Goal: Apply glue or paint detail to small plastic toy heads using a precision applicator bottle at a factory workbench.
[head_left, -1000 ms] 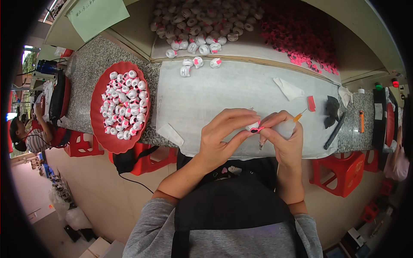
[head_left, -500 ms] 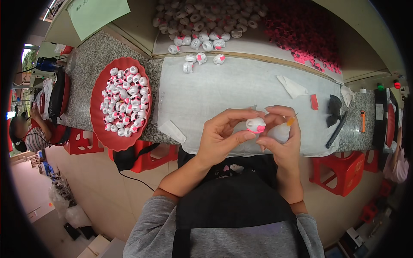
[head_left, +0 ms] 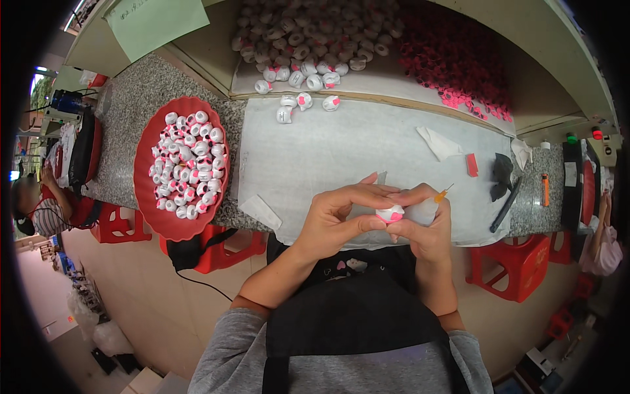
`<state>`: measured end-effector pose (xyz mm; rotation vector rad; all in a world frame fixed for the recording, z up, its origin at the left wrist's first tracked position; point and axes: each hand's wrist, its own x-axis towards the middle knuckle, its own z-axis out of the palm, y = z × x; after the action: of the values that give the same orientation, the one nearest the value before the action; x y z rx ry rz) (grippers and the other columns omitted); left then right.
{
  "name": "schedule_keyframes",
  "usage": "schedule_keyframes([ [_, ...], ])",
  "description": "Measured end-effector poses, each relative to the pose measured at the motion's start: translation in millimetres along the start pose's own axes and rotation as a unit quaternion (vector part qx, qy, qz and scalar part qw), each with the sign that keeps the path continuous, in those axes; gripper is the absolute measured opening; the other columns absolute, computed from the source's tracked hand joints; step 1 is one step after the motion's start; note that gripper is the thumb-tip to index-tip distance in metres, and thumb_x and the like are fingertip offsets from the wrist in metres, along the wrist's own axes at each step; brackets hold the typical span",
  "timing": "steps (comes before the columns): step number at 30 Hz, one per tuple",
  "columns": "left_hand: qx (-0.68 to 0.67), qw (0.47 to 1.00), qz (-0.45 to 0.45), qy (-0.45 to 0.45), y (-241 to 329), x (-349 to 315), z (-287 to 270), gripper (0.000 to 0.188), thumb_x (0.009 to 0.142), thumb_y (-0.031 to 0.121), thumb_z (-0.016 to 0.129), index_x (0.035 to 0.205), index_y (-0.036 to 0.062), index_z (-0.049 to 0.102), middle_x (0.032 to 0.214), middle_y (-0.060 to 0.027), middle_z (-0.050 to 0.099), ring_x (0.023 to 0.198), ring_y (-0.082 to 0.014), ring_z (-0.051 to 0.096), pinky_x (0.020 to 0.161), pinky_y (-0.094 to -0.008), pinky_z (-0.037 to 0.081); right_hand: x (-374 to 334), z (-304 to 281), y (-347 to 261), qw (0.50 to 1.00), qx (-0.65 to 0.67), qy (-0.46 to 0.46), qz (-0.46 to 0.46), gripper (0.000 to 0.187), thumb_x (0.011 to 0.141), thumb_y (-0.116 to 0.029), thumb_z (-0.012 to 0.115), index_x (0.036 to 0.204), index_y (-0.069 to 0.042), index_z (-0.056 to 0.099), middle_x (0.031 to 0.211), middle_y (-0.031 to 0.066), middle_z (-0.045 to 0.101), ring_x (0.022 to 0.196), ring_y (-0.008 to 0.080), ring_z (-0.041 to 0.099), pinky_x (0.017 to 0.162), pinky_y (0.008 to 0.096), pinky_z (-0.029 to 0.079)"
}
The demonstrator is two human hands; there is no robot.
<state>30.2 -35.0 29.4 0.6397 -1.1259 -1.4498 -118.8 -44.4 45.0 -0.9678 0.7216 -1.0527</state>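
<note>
My left hand (head_left: 336, 215) is closed, pinching a small white doll-head-like piece (head_left: 388, 215) with a bright pink part between thumb and fingers. The thumb and forefinger of my right hand (head_left: 430, 238) also press on this piece from the right. In the palm of that hand sits a translucent white squeeze bottle (head_left: 422, 212), its orange needle tip (head_left: 440, 196) pointing up and to the right. Just above my left fingertips shows a small grey pointed bit (head_left: 382, 177); what it belongs to is hidden.
A red scalloped tray (head_left: 146, 197) full of white and pink pieces stands left. White pieces (head_left: 315, 33) and pink parts (head_left: 453, 59) are heaped on the shelf. A black pen-like stick (head_left: 505, 205), orange lighter-like item (head_left: 545, 190) and paper scraps (head_left: 438, 144) lie right.
My hands have come closer together around the white piece, and my right thumb and forefinger now press on it. The piece has turned slightly. The whole view has shifted a little.
</note>
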Motion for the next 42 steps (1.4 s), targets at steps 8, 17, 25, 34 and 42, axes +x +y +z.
schedule_keyframes([
  [8, 0.010, 1.000, -0.015, -0.014, 2, -3, -5, 0.019, 0.067, 0.006, 0.059, 0.085, 0.0035, 0.055, 0.088, -0.0115, 0.057, 0.093, -0.0257, 0.051, 0.094, -0.0454, 0.015, -2, 4, 1, 1.000, 0.017, 0.011, 0.006, 0.023, 0.061, 0.002, 0.064, 0.080, 0.002, 0.052, 0.063, 0.0066, 0.053, 0.051, 0.0089, 0.049, 0.043, 0.0185, 0.039],
  [17, -0.068, 0.997, -0.013, 0.043, -5, -10, 0, 0.024, 0.070, 0.002, 0.055, 0.093, -0.0022, 0.050, 0.089, -0.0115, 0.055, 0.089, -0.0165, 0.051, 0.095, -0.0398, 0.021, -3, 16, -5, 0.998, -0.056, 0.037, -0.001, 0.026, 0.065, 0.005, 0.058, 0.090, 0.004, 0.051, 0.065, 0.0066, 0.053, 0.051, 0.0077, 0.048, 0.044, 0.0177, 0.038],
  [25, -0.019, 0.999, 0.030, 0.041, -3, -11, -1, 0.025, 0.069, 0.000, 0.055, 0.094, -0.0023, 0.049, 0.090, -0.0098, 0.055, 0.087, -0.0153, 0.051, 0.096, -0.0400, 0.019, -1, 18, 1, 0.999, -0.012, 0.035, -0.011, 0.024, 0.065, 0.003, 0.057, 0.088, 0.004, 0.051, 0.066, 0.0092, 0.054, 0.053, 0.0108, 0.051, 0.043, 0.0180, 0.038],
  [34, -0.034, 0.997, 0.041, 0.060, -7, -17, -10, 0.025, 0.068, -0.002, 0.056, 0.093, -0.0004, 0.051, 0.092, -0.0101, 0.054, 0.091, -0.0153, 0.049, 0.096, -0.0396, 0.018, 0, 17, 9, 0.999, 0.010, 0.011, 0.028, 0.024, 0.063, 0.003, 0.058, 0.086, 0.004, 0.050, 0.067, 0.0118, 0.054, 0.050, 0.0136, 0.051, 0.042, 0.0215, 0.039],
  [42, -0.057, 0.995, -0.013, 0.077, 10, -21, -11, 0.020, 0.071, 0.000, 0.054, 0.091, -0.0012, 0.051, 0.094, -0.0104, 0.053, 0.091, -0.0152, 0.048, 0.094, -0.0365, 0.022, 8, 20, 12, 0.999, 0.024, 0.002, 0.039, 0.030, 0.064, -0.001, 0.054, 0.092, 0.005, 0.047, 0.069, 0.0145, 0.054, 0.046, 0.0141, 0.048, 0.041, 0.0208, 0.038],
])
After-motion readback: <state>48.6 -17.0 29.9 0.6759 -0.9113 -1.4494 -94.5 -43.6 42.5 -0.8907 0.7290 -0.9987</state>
